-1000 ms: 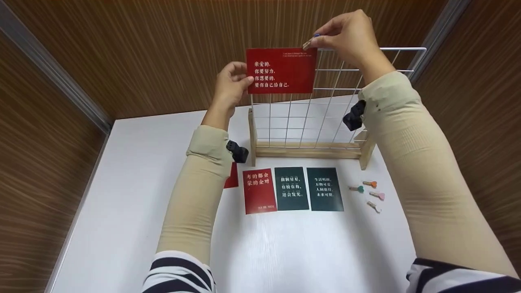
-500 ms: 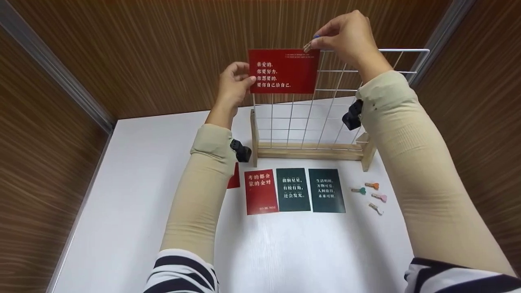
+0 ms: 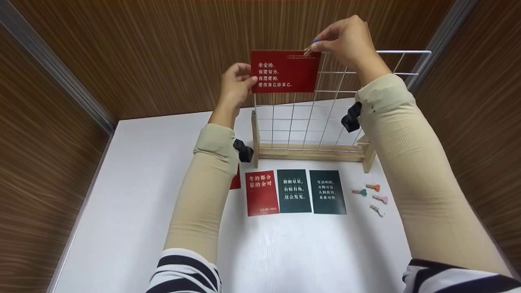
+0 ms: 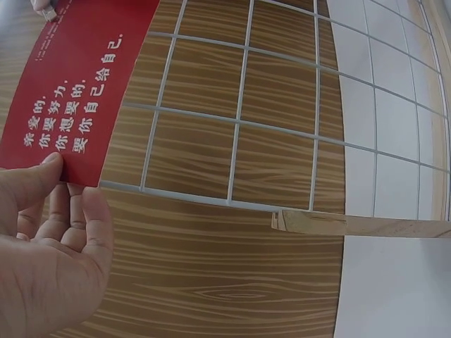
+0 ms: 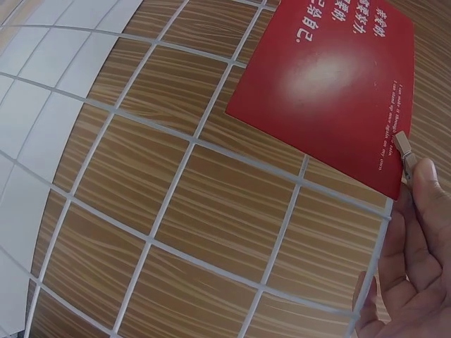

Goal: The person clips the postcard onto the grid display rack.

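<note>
A red card (image 3: 285, 72) with white writing is held up against the top left of a white wire grid rack (image 3: 303, 118). My left hand (image 3: 237, 83) pinches the card's left edge between thumb and fingers; the left wrist view shows the thumb (image 4: 44, 169) on its printed face. At the card's top edge, toward its right corner, my right hand (image 3: 346, 42) pinches a small wooden clothespin (image 3: 308, 50) with a blue tip. In the right wrist view the clothespin (image 5: 404, 151) overlaps the card's edge, with the grid's top bar close behind.
Below the rack's wooden base (image 3: 311, 154) lie a red card (image 3: 262, 199) and two dark green cards (image 3: 294, 191). Another red card (image 3: 235, 181) is mostly hidden by my left sleeve. Several clothespins with coloured heart tips (image 3: 375, 187) lie at right. Wood-grain panels surround the white table (image 3: 134, 195).
The clothespin in my right hand has come down slightly over the card's top edge. My left hand keeps its hold on the card. The whole head view has shifted a little.
</note>
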`<state>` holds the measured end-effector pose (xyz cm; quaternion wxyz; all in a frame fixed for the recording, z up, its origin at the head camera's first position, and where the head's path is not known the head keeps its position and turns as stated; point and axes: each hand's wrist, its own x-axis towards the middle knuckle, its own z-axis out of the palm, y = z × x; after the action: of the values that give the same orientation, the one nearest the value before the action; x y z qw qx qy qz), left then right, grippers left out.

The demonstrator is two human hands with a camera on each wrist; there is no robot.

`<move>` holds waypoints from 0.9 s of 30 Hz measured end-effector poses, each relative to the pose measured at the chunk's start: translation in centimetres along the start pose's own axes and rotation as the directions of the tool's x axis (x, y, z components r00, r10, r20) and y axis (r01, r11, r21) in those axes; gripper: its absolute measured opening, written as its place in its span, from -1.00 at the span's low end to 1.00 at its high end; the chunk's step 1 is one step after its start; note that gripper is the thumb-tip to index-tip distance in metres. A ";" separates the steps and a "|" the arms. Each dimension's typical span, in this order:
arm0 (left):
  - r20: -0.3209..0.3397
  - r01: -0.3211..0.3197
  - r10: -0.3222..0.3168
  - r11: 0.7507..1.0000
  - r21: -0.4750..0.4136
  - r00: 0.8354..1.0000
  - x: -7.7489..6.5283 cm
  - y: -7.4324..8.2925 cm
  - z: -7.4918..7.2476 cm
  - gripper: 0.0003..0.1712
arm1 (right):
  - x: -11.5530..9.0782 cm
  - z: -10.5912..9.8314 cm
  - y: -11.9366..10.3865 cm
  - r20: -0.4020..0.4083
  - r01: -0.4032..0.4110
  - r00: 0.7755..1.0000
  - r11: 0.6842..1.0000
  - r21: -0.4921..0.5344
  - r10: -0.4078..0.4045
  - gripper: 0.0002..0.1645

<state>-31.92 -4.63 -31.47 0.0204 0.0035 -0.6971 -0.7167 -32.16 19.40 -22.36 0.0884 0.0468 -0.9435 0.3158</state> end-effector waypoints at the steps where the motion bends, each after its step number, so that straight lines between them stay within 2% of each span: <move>1: 0.001 -0.003 0.003 1.000 -0.004 1.000 0.0 0.0 0.0 -0.76 | 0.0 0.0 0.0 0.001 -0.002 1.000 1.000 -0.005 0.002 -0.53; 19: -0.027 0.000 -0.001 1.000 -0.020 1.000 0.4 0.0 0.1 -0.75 | 0.0 0.8 0.5 -0.005 0.017 1.000 0.999 0.043 -0.017 -0.55; 27: -0.028 -0.011 0.012 0.999 0.046 1.000 0.4 -0.2 0.3 -0.76 | -0.2 1.0 1.1 -0.010 0.041 0.999 0.998 0.052 -0.040 -0.59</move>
<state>-32.37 -4.37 -31.68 0.0343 0.0100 -0.7131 -0.7001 -32.30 19.63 -23.83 0.0977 0.0668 -0.9335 0.3385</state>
